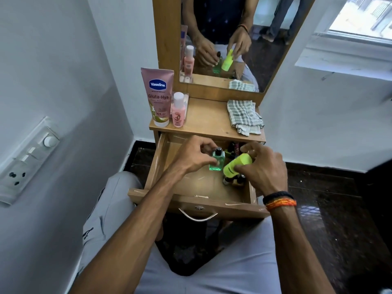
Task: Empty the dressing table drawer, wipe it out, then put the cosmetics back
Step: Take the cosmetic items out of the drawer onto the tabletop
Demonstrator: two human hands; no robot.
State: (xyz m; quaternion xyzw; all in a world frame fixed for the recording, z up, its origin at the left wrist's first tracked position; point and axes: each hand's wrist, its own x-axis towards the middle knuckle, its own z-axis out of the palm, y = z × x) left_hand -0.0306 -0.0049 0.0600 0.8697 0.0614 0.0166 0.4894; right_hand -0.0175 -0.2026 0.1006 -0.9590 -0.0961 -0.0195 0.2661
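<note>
Wooden drawer (157, 166) stands pulled out under both hands, and the emptying step appears to be in hand: a pink Vaseline tube (158, 96) and a small pink bottle (178, 110) already stand on the table top (207, 119), well beyond the left hand, while a cluster of small dark bottles (232, 149) remains in the drawer's far right corner, just beyond the right hand's fingertips. Left hand (191, 159) has fingers and thumb curled round a clear green bottle (217, 162) with a black cap, held upright over the drawer. Right hand (263, 166), immediately beside it, grips a yellow-green bottle (238, 165) tilted on its side, the two bottles nearly touching. Whether either bottle rests on the drawer floor or is lifted clear cannot be determined. A checked cloth (244, 115) lies on the table top beyond the right hand, unused, so wiping is judged not yet begun. Next move calls for carrying both bottles up to the table top, set apart from the cloth, then returning for the remaining cluster. More small items (228, 180) beneath the right hand are largely covered and cannot be identified; the drawer's right wall is partly hidden by the wrist, and labels on the held bottles are unreadable.
</note>
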